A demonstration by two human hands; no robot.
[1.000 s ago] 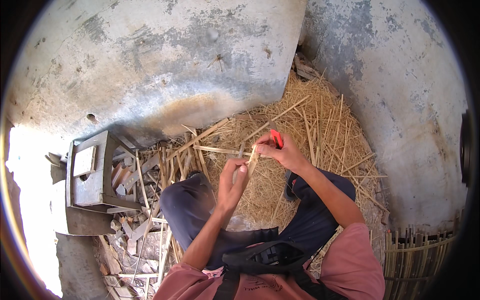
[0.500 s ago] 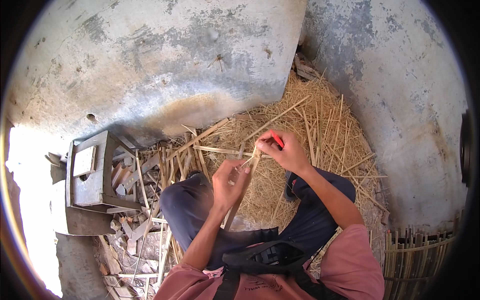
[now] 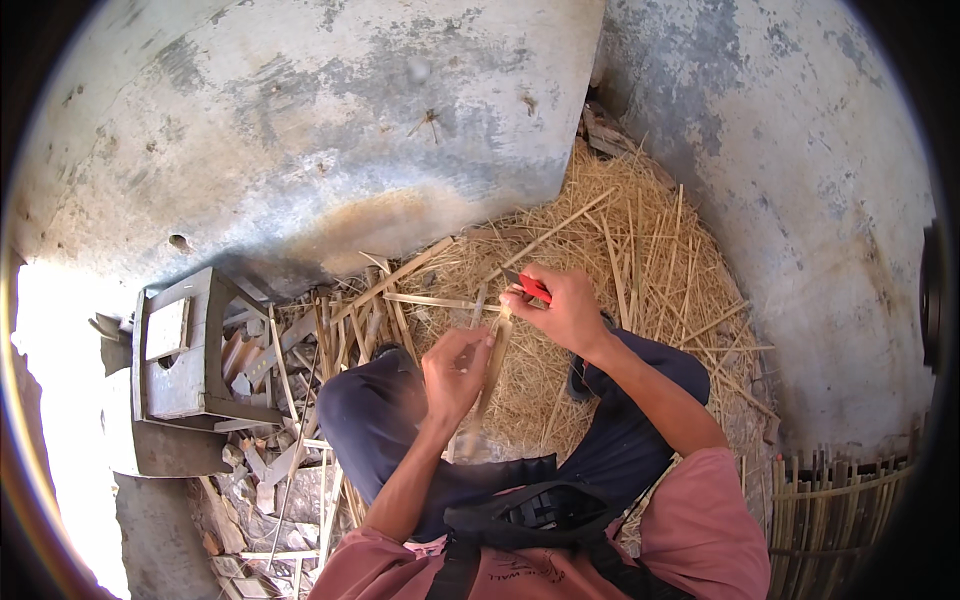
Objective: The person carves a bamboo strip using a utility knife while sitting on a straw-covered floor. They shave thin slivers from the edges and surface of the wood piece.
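My right hand (image 3: 562, 312) is closed round a red-handled knife (image 3: 536, 289); its dark blade points up and to the left. The thumb and fingertips of that same hand pinch the upper end of a pale bamboo strip (image 3: 494, 362). The strip slants down between my knees, its lower part blurred. Lower and to the left, my left hand (image 3: 455, 372) is curled, with thumb and fingertips closed at the strip's left edge. The knife blade stands apart from the strip, above its top end.
Straw-like shavings and loose strips (image 3: 640, 250) cover the floor ahead. A wooden box (image 3: 190, 345) with a hole stands at the left among wood scraps and rubble (image 3: 260, 460). Plastered walls (image 3: 350, 110) rise ahead and right. A slatted bamboo basket or fence (image 3: 840, 510) is at lower right.
The knife has turned in my right hand, so its blade now shows pointing up-left. Both hands shifted slightly, and the thin curl near my left fingers no longer shows.
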